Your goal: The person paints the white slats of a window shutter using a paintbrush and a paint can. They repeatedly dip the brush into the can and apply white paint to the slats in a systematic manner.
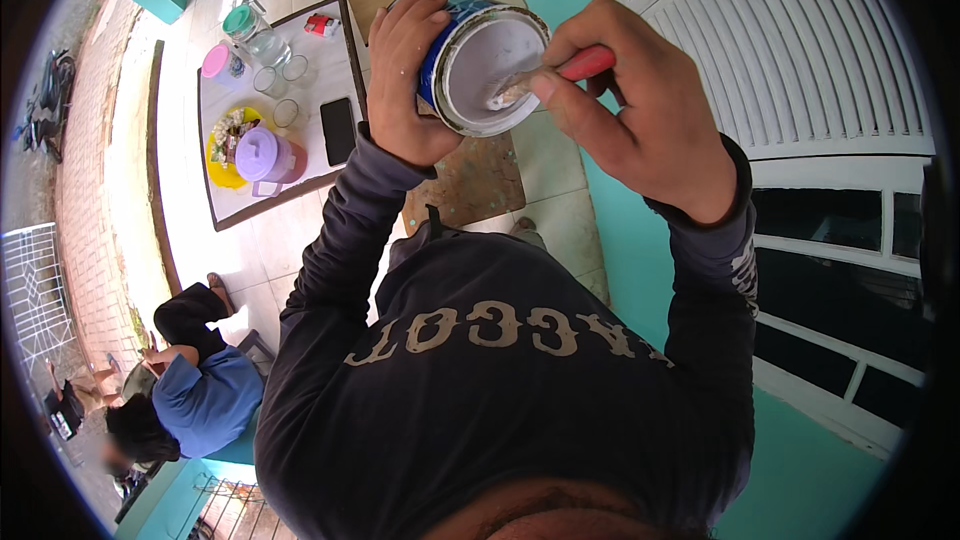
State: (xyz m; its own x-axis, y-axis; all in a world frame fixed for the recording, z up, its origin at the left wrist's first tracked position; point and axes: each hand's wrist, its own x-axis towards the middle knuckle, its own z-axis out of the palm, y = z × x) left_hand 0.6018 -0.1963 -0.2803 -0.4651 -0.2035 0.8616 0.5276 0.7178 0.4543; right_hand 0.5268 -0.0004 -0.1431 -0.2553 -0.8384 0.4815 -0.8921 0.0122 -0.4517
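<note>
In my left hand [408, 85] is a blue paint can [443, 90], tilted so its open mouth faces me. Its inside is coated with white paint, and the rim is smeared. My left fingers wrap around the can's side. My right hand [645, 125] pinches a paintbrush [588, 63] by its red handle. The brush's whitened bristles reach into the can's mouth, near the lower inner wall. How much paint lies at the bottom is hard to see.
A low table [318, 30] at left carries a glass pitcher [262, 43], several glasses, a purple jug [268, 156], a yellow plate and a black phone [338, 132]. White louvered shutters [790, 50] line the right. Someone in a blue shirt [208, 395] sits at lower left. Brown boards [490, 180] lie below.
</note>
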